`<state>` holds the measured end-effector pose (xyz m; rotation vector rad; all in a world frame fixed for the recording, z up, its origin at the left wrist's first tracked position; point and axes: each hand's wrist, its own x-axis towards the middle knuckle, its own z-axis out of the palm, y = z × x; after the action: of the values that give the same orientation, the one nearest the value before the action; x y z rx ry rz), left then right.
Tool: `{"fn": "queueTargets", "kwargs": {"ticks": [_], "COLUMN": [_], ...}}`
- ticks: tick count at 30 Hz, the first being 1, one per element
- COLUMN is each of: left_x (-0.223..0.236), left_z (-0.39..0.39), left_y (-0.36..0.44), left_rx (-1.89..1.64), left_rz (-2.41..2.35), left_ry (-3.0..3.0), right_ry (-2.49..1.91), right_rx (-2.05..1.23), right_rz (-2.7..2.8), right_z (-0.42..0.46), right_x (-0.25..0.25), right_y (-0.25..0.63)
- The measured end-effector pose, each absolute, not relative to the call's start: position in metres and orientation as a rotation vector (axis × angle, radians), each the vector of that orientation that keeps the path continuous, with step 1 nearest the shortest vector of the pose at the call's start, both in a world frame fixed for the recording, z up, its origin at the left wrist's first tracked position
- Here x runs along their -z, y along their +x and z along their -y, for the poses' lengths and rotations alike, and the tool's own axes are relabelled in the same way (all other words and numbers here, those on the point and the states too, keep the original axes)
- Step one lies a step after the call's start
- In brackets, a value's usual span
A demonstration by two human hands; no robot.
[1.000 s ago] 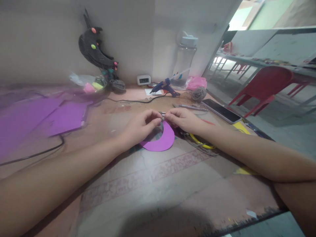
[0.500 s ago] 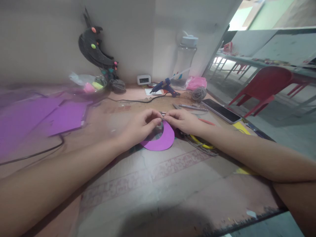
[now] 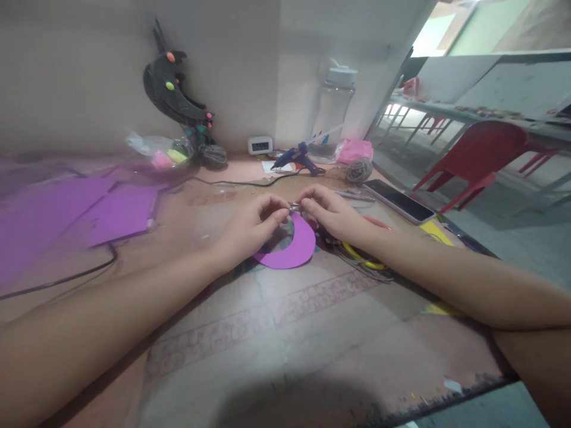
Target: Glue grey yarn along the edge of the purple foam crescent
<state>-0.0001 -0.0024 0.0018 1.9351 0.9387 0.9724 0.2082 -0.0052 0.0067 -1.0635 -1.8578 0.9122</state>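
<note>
A purple crescent cut-out (image 3: 292, 257), paper or foam, lies on the table under my fingers, its open side toward the left. My left hand (image 3: 266, 221) has thumb and forefinger pinched at the crescent's upper tip, where a small shiny bit shows. My right hand (image 3: 323, 208) is pinched just right of that spot, close to the left fingertips. What sits between the right fingers is too small to make out. By my right wrist lie a yellow loop (image 3: 363, 257) and some grey cord.
Purple sheets (image 3: 120, 214) lie at the left. Along the wall stand a blue glue gun (image 3: 298, 157), a small digital clock (image 3: 260, 145) and a clear bottle (image 3: 333, 110). A phone (image 3: 400, 201) lies at the right. A black crescent ornament (image 3: 163, 86) hangs on the wall.
My right hand has lifted slightly and its fingers have drawn a little away from the left fingertips. The purple crescent has shifted up a touch.
</note>
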Motion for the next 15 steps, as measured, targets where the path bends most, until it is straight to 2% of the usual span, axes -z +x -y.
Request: {"fn": "queueTargets", "kwargs": {"ticks": [15], "left_x": [-0.002], "left_z": [0.000], "left_y": [0.000], "left_rx": [-1.019], "left_rz": [-1.047], "left_ry": [1.866], "right_ry": [-1.193], "right_rx": [-0.940], "right_rz": [2.094], "right_z": [0.014], "right_x": [-0.018], "right_y": [0.206]}}
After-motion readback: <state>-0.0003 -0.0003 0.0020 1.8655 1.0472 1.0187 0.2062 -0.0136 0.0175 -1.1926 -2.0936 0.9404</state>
